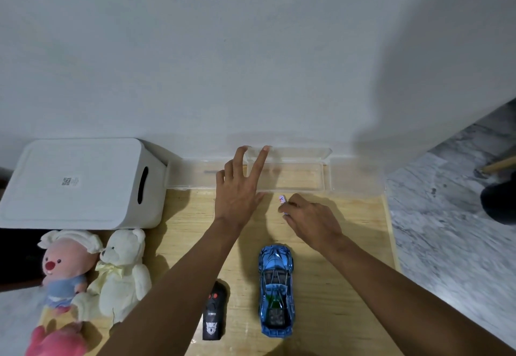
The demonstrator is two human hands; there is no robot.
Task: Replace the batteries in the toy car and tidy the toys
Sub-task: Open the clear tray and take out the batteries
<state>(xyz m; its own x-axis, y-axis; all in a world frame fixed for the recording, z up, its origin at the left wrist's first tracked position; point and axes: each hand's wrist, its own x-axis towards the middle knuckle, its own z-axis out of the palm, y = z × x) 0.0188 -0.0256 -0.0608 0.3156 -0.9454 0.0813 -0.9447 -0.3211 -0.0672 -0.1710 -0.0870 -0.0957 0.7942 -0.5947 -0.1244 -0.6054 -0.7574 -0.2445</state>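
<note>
A shiny blue toy car point(276, 288) lies on the wooden table point(349, 230), nose pointing away from me. To its left lies a black remote control point(213, 311). My left hand point(240, 185) reaches forward with straight fingers touching the rim of a clear plastic box point(321, 171) by the wall, whose lid stands open. My right hand point(310, 218) hovers just before the box and pinches a small white battery point(281, 199) in its fingertips.
A white lidded storage bin point(81, 185) stands at the back left. Before it sit a pink plush point(64, 269), a cream teddy bear point(122, 274) and another pink plush point(55, 341). Marble floor lies beyond the table's right edge.
</note>
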